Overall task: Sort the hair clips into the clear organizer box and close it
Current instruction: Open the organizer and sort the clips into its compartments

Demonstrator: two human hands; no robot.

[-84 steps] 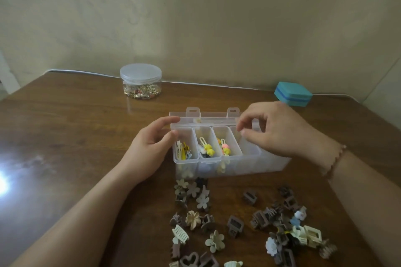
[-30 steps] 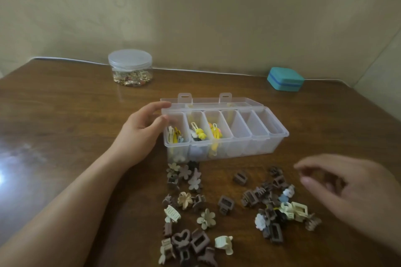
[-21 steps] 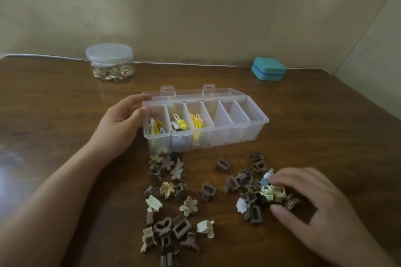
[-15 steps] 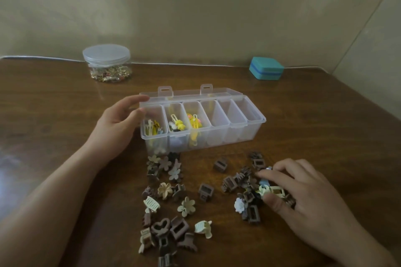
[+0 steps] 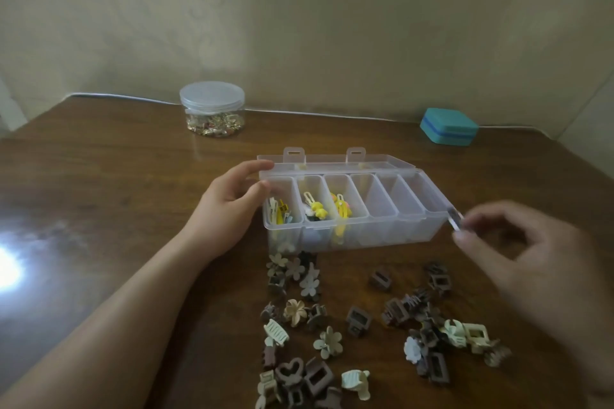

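The clear organizer box [image 5: 392, 232] stands open mid-table, its lid folded back. Its three left compartments hold yellow and pastel clips [image 5: 317, 209]; the three right ones look empty. My left hand [image 5: 229, 206] grips the box's left end, thumb on the front corner. My right hand [image 5: 518, 252] hovers at the box's right end and pinches a small pale blue clip [image 5: 456, 218] between thumb and forefinger. Several brown, beige and white claw and flower clips [image 5: 352, 325] lie scattered on the table in front of the box.
A round clear jar [image 5: 212, 109] with gold trinkets stands at the back left. A teal case [image 5: 448, 126] sits at the back right near the wall. The wooden table [image 5: 116, 192] shows a bright glare at its left edge.
My right hand went down from the box to the right clip pile, picked up a small pale clip and lifted it to the box's right end. My left hand stayed on the box.
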